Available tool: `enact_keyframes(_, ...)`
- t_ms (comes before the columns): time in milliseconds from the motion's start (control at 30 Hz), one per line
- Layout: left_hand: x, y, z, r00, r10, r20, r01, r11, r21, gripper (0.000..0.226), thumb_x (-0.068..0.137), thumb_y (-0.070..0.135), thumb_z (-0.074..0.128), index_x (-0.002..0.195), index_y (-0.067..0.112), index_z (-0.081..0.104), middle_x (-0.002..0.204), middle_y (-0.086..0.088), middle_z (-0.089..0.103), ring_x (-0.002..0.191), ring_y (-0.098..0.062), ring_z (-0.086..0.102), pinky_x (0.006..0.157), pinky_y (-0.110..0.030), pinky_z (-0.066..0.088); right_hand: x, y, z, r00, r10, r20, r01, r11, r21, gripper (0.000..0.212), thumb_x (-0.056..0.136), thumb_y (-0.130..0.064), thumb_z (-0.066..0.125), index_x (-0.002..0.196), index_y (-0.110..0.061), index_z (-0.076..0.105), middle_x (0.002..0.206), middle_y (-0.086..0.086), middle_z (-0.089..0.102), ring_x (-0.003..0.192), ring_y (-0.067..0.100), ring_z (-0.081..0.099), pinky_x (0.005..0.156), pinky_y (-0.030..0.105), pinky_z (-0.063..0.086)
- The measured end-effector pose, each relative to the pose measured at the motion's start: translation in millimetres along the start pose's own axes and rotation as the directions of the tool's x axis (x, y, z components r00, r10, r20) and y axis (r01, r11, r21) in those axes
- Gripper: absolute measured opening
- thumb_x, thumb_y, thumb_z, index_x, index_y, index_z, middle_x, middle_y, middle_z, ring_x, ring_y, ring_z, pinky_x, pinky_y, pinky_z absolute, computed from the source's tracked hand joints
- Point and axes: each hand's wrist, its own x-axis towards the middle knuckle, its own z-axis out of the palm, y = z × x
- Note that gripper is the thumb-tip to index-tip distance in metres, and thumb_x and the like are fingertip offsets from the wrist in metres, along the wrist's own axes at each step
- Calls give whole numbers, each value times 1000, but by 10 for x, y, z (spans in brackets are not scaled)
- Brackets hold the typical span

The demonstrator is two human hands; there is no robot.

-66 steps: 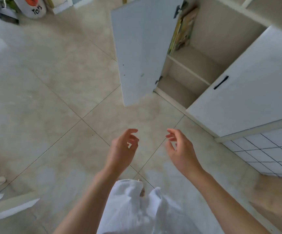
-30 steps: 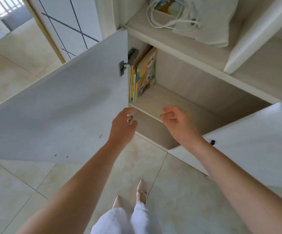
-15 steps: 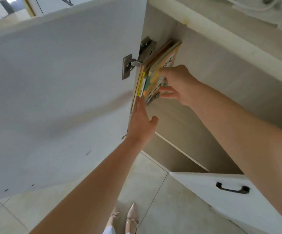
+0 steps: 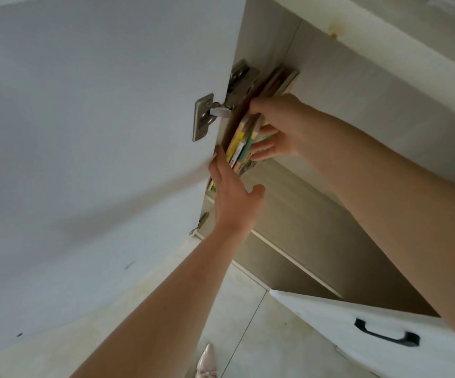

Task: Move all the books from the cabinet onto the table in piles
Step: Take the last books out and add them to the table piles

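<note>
A row of thin, colourful books (image 4: 241,144) stands upright against the left wall of the cabinet (image 4: 316,203), on its upper shelf. My right hand (image 4: 278,126) wraps around the books from the right, thumb over their top edge and fingers on the cover. From below, my left hand (image 4: 234,197) reaches up, its fingers flat against the left side of the books' lower ends. The backs of the books are hidden by my hands. No table is in view.
The open left cabinet door (image 4: 98,145) hangs close on the left, with its metal hinge (image 4: 215,110) right beside the books. A second white door with a black handle (image 4: 387,335) stands open at lower right. Beige floor tiles (image 4: 248,323) lie below.
My head and both hands have moved closer into the cabinet. My right hand has closed around the books and my left hand has slid up against their left side.
</note>
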Motion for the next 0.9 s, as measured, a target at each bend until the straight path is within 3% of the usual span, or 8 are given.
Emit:
enact_keyframes(100,61,-56,-1,999,24,35,-27,993,115,83,79,11,63,149,21,19,143,-2,23,124,-20,38,87,-29,51,23,61,-130,1000,15,-24,-16,999,-32,31,87,-9,51,118,-5,50,105,18,56,89,45,66,78,58,56)
enact_keyframes(200,124,-140,7,998,-2,64,-12,976,219,73,81,11,61,145,22,28,141,-5,32,127,-26,36,100,-44,47,27,98,-231,999,44,2,-44,999,8,48,85,-13,55,132,-12,43,117,19,53,94,48,64,80,63,53)
enact_keyframes(333,230,-262,43,993,-49,110,26,979,203,60,87,12,61,140,19,32,137,-7,46,124,-29,49,96,-45,52,57,126,-207,999,53,2,-53,997,-63,56,88,-31,66,135,-16,41,119,18,52,87,42,65,80,59,55)
enact_keyframes(433,344,-375,81,994,-26,102,-3,961,276,53,89,20,64,134,15,37,135,-10,51,121,-31,53,97,-44,51,70,159,-141,998,52,19,-49,989,-139,19,94,-23,58,101,-7,51,103,23,62,89,43,68,80,55,57)
enact_keyframes(500,413,-435,98,996,10,83,-35,950,311,51,88,27,66,131,16,40,132,-10,54,116,-30,56,92,-40,53,80,177,-125,999,34,-17,-36,989,-144,12,94,-17,54,89,-8,48,93,23,64,85,42,69,77,52,59)
enact_keyframes(600,454,-477,120,994,77,79,-101,922,374,48,88,31,65,129,17,44,122,-10,60,105,-30,61,86,-41,55,98,217,-135,999,10,-37,-15,991,-136,11,93,-13,51,100,-6,48,95,24,64,76,40,71,65,49,62)
enact_keyframes(700,426,-496,135,985,145,98,-172,894,414,42,90,29,63,128,18,48,113,-10,65,96,-32,64,82,-44,56,79,288,-160,998,2,-64,-8,996,-85,28,93,-12,52,119,-7,43,98,23,63,74,38,71,60,47,62)
enact_keyframes(900,252,-554,109,968,201,151,-247,877,413,44,87,26,63,129,21,52,108,-6,67,89,-31,65,74,-33,51,-107,507,-204,994,6,-112,-5,1000,9,32,93,-12,54,122,-4,43,88,19,64,67,33,72,57,46,61)
